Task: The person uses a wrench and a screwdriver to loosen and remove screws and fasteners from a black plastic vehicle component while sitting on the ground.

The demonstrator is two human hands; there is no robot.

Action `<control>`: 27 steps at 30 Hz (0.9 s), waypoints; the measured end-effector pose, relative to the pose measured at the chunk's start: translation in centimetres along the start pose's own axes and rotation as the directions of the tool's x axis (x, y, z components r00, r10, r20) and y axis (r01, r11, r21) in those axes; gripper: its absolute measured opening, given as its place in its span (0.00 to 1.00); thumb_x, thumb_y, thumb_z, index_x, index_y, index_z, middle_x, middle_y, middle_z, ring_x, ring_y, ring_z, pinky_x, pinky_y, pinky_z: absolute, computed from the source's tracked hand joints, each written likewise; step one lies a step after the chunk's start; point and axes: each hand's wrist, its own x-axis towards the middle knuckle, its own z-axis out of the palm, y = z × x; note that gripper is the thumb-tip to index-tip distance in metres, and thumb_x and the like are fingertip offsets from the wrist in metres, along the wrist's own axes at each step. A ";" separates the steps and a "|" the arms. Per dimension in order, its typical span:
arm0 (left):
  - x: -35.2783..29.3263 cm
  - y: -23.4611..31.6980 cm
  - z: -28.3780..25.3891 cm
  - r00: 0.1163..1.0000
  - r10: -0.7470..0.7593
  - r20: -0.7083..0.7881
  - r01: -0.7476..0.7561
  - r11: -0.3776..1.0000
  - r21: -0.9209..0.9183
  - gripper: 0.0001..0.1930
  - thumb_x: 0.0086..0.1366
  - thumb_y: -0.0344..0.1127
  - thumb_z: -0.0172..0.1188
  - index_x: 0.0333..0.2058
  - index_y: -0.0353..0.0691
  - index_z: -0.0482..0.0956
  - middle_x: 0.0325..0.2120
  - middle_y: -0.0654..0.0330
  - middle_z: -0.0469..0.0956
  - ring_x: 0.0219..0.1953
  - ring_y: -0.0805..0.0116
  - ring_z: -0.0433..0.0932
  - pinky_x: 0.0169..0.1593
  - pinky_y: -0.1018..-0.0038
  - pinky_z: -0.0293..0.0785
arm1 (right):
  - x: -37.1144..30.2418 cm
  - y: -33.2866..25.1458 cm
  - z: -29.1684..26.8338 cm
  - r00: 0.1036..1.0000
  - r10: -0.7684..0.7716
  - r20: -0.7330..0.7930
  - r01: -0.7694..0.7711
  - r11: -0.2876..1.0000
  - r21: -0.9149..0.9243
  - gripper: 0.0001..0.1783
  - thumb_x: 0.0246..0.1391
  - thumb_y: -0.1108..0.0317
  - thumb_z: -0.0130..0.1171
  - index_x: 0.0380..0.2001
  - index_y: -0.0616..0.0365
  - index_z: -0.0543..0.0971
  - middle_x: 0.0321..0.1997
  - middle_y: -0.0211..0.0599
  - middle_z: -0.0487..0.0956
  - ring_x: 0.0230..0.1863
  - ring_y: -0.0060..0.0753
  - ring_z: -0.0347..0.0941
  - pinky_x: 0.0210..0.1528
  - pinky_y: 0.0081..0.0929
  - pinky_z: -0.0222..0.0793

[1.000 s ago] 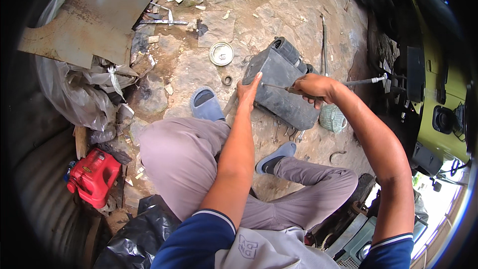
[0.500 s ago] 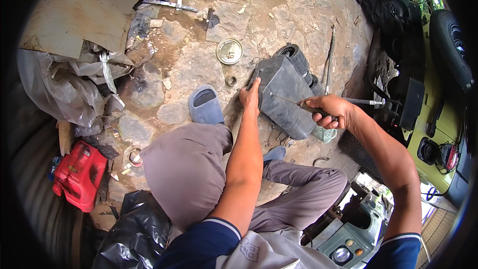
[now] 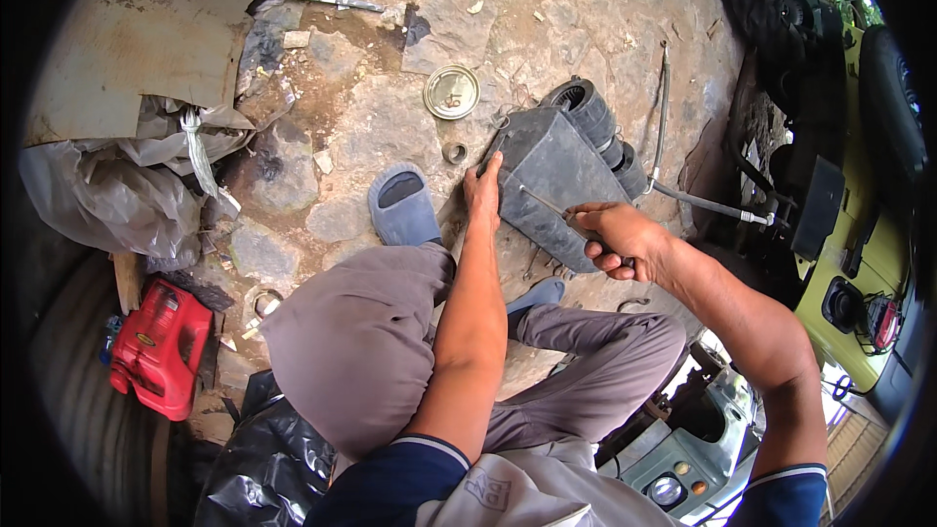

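A black box-shaped blower housing (image 3: 558, 168) sits tilted on the stony ground in front of me, with a round ribbed fan part (image 3: 590, 115) at its far right side. My left hand (image 3: 482, 185) grips its left edge, fingers curled along the side. In my right hand (image 3: 625, 237) is a screwdriver (image 3: 549, 201) with a dark handle; its thin shaft slants to the left across the housing. The tip meets the housing's near top edge, though what it touches there is too small to make out.
A round tin lid (image 3: 451, 92) and a small metal ring (image 3: 455, 152) lie beyond my left hand. My sandal (image 3: 404, 207) is nearby. At the left stand a red jerrycan (image 3: 161, 349) and plastic sheeting (image 3: 117, 200). A hose (image 3: 663, 117) and a green vehicle (image 3: 859, 283) are on the right.
My right hand and the screwdriver have shifted a little left. The housing has turned slightly under my left hand, and the clear glass object beside it is now hidden.
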 end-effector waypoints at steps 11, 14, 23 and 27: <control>-0.4 0.2 -0.1 0.999 0.030 0.027 -0.028 0.998 -0.060 0.39 0.64 0.54 0.68 0.65 0.33 0.70 0.64 0.50 0.71 0.66 0.58 0.67 0.68 0.62 0.61 | 0.0 -0.7 1.2 0.990 -0.093 -0.106 0.058 0.955 -0.290 0.26 0.71 0.60 0.46 0.69 0.45 0.71 0.23 0.29 0.71 0.14 0.20 0.62 0.12 0.25 0.55; -0.3 -0.1 0.0 0.999 0.006 0.038 -0.004 0.999 -0.042 0.38 0.65 0.54 0.67 0.65 0.34 0.70 0.64 0.50 0.71 0.66 0.59 0.67 0.68 0.61 0.61 | 4.4 1.8 -0.9 0.926 -0.369 -0.082 0.260 0.780 -0.569 0.25 0.71 0.60 0.46 0.69 0.45 0.72 0.24 0.29 0.72 0.15 0.22 0.65 0.14 0.27 0.59; 0.1 -0.2 -0.1 0.999 0.033 0.015 -0.033 0.999 -0.043 0.41 0.62 0.55 0.69 0.64 0.29 0.69 0.63 0.44 0.71 0.63 0.53 0.71 0.65 0.58 0.66 | 0.7 -1.5 0.1 0.996 -0.056 -0.073 0.034 0.962 -0.273 0.27 0.67 0.61 0.48 0.69 0.43 0.72 0.26 0.33 0.75 0.13 0.24 0.64 0.11 0.28 0.57; 1.1 -0.9 -0.4 0.998 0.051 0.032 -0.050 0.997 -0.057 0.43 0.62 0.56 0.69 0.65 0.28 0.66 0.63 0.43 0.70 0.63 0.51 0.71 0.65 0.56 0.67 | 0.2 -1.7 0.7 0.985 -0.120 -0.126 0.057 0.906 -0.420 0.27 0.67 0.61 0.48 0.68 0.45 0.73 0.25 0.33 0.75 0.12 0.23 0.62 0.10 0.27 0.55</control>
